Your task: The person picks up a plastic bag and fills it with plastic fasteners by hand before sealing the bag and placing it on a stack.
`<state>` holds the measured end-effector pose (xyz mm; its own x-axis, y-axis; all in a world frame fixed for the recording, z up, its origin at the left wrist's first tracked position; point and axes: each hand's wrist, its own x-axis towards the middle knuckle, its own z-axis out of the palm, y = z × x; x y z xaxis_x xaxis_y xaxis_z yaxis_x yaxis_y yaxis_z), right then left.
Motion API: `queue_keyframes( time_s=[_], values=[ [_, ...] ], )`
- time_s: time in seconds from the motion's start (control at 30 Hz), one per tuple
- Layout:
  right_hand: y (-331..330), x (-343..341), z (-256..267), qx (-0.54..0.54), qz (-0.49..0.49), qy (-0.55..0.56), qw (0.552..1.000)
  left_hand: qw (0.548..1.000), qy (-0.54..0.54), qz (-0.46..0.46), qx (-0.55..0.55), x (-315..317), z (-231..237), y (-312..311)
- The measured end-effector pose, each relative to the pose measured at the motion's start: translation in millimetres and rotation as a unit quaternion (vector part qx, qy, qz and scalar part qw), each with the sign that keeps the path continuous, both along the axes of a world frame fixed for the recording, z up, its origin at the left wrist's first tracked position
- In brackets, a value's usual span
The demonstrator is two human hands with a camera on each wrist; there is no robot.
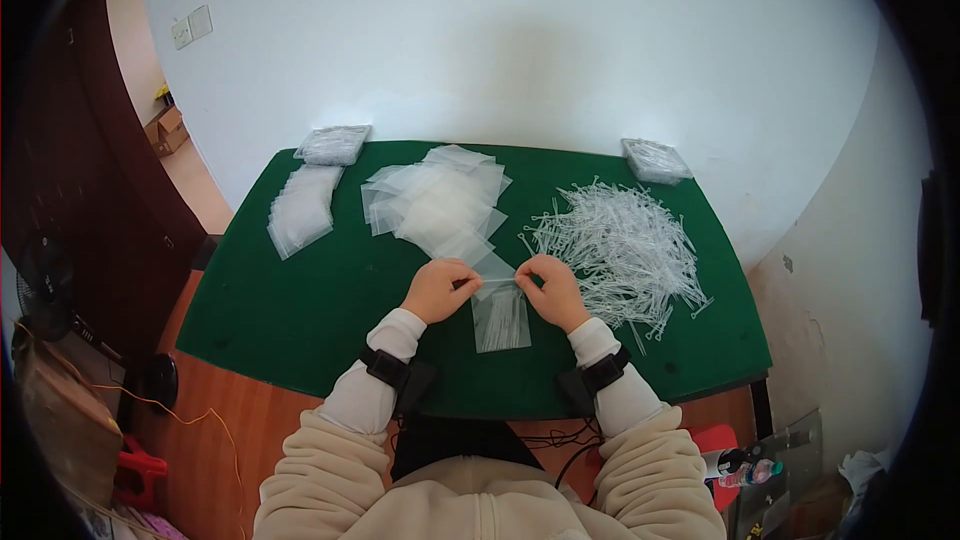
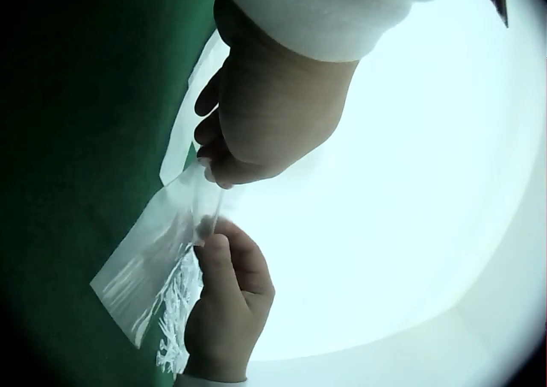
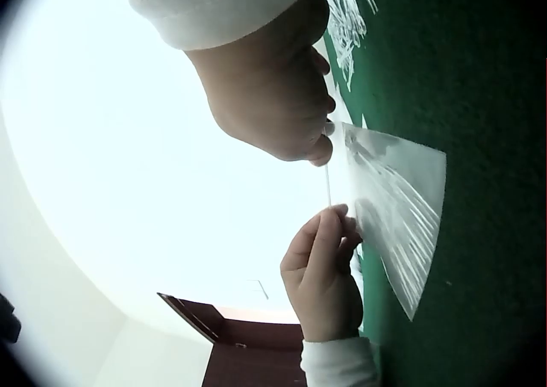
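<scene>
A small clear zip bag (image 1: 500, 325) hangs between the two hands near the table's front edge, with thin clear plastic sticks inside. My left hand (image 1: 436, 290) pinches one top corner of it between thumb and fingers. At the opposite corner, my right hand (image 1: 557, 295) pinches the same edge, so the mouth is stretched straight. Seen from the left wrist, the bag (image 2: 149, 259) tilts down over the green cloth. The right wrist view shows the sticks lying lengthwise in the bag (image 3: 397, 199).
Flat clear bags (image 1: 435, 195) are heaped just beyond the hands. Loose plastic sticks (image 1: 630, 250) with looped ends form a pile at the right. A fanned row of bags (image 1: 303, 208) lies left, below a filled pack (image 1: 335, 144); another pack (image 1: 655, 160) sits at the back right.
</scene>
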<state>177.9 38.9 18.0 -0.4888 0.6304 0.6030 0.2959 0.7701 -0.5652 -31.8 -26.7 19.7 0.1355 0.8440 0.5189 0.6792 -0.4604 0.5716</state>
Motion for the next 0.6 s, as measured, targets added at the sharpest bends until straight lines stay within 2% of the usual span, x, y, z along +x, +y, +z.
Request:
queue_keyframes(
  time_s=[0.07, 0.2, 0.33, 0.6],
  values=[
    [-4, -1, 5, 0.067, 0.012, -0.017, 0.997, 0.999, 0.029, -0.004, 0.014, 2, -3, 1],
    [-17, -11, 11, 0.114, 0.053, -0.049, 0.991, 0.998, 0.051, -0.030, 0.021, 12, -5, 0],
    [-16, -11, 10, 0.104, 0.072, -0.090, 0.988, 0.997, 0.058, -0.053, 0.007, 15, -3, -2],
    [-12, -9, 5, 0.107, 0.039, -0.082, 0.990, 0.998, 0.043, -0.039, 0.028, 14, -2, -2]
  ],
)
